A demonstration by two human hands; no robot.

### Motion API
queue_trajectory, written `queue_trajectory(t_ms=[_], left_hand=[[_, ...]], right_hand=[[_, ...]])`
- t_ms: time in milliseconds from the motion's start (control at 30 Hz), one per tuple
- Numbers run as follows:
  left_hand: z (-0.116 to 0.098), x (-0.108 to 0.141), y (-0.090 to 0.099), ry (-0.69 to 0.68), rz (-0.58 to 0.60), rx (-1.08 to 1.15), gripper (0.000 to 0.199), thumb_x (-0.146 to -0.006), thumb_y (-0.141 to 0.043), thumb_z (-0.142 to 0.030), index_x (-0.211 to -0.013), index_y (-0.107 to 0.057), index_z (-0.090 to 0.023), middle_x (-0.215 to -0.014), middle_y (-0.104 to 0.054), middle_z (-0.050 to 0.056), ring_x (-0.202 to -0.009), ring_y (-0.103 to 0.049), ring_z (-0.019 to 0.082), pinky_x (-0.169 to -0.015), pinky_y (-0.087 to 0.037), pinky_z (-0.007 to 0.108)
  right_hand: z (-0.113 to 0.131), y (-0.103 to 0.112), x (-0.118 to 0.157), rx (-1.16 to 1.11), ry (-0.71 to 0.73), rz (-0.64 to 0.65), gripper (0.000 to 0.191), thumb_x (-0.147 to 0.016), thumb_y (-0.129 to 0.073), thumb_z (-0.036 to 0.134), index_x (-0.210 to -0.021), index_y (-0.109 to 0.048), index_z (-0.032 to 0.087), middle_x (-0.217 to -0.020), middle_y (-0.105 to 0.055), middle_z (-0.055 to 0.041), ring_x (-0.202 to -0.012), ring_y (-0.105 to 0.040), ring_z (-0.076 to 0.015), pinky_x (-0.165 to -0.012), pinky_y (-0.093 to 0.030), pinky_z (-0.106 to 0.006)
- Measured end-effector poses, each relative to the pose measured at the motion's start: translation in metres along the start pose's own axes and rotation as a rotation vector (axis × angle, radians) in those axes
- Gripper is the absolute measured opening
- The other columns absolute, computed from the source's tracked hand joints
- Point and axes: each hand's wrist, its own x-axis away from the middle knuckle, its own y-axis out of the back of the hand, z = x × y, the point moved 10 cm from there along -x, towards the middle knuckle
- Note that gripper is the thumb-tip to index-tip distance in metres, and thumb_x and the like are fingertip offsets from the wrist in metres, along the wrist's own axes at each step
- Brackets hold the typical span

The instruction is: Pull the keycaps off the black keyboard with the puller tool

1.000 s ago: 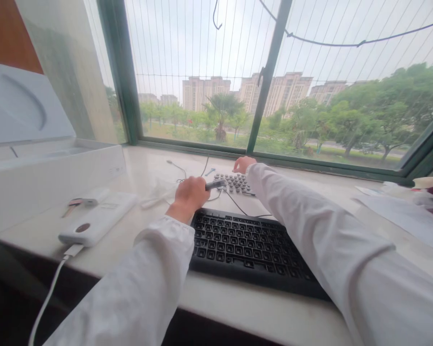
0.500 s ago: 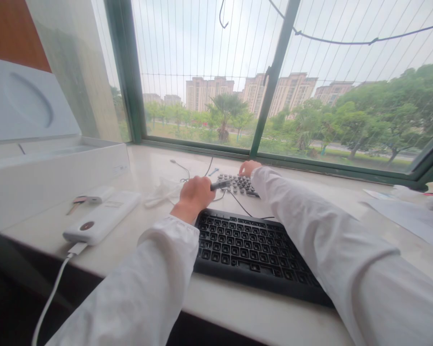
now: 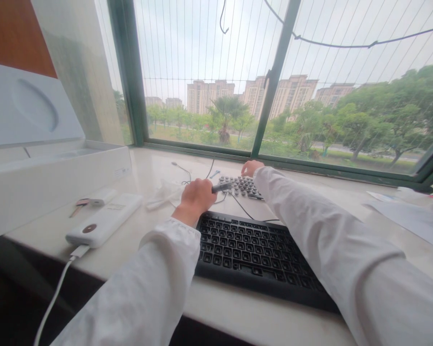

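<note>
My left hand [image 3: 197, 196] is closed round a slim dark handheld tool [image 3: 222, 187] with a paler tip, which points right over the loose keycaps [image 3: 240, 186]. These dark caps lie in rows on the white sill behind the keyboard. At their back edge is my right hand [image 3: 251, 168], its fingers curled down; whatever they may hold is too small to make out. In front of both hands lies a black keyboard [image 3: 252, 250] stripped of its caps, with bare square sockets. My right sleeve covers its right end.
On the left are a white power bank [image 3: 104, 221] with a cable, a key [image 3: 80, 205] and an open white box [image 3: 57, 185]. A crumpled clear bag [image 3: 164, 192] and thin cables lie left of the caps. Papers [image 3: 407, 216] are at right; the window frame [image 3: 202, 150] bounds the back.
The whole view has shifted slightly down and to the right. Both hands keep nearly the same places, the left still holding the dark tool over the keycaps.
</note>
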Motion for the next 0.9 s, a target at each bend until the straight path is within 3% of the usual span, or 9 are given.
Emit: queue_trajectory(t_ms=[400,667,900], left_hand=[[0.000,0.000,0.000,0.002,-0.001,-0.003,0.025,-0.073,-0.055,-0.030,-0.070,-0.072,-0.012,-0.058,-0.061,0.016,-0.060,-0.060,0.027,-0.058,-0.045,0.039],[0.002,0.000,-0.003,0.023,0.050,-0.046,0.028,-0.076,-0.052,-0.031,-0.077,-0.074,-0.013,-0.066,-0.064,0.017,-0.064,-0.062,0.028,-0.059,-0.045,0.038],[0.003,0.001,-0.005,0.044,0.087,-0.103,0.032,-0.078,-0.049,-0.033,-0.084,-0.074,-0.013,-0.072,-0.066,0.016,-0.069,-0.062,0.025,-0.062,-0.046,0.036]], right_hand=[[-0.005,-0.009,0.002,0.040,0.019,0.048,0.027,-0.070,-0.072,0.040,-0.093,-0.075,0.028,-0.101,-0.070,-0.0068,-0.090,-0.063,-0.0227,-0.078,-0.047,-0.032],[-0.006,-0.006,0.002,0.031,0.020,0.048,0.032,-0.069,-0.073,0.046,-0.096,-0.074,0.028,-0.106,-0.069,-0.0055,-0.094,-0.062,-0.0215,-0.081,-0.046,-0.030],[0.009,-0.002,-0.001,0.046,0.078,-0.001,0.033,-0.074,-0.067,0.050,-0.101,-0.072,0.031,-0.110,-0.067,-0.0038,-0.095,-0.061,-0.0206,-0.082,-0.045,-0.030]])
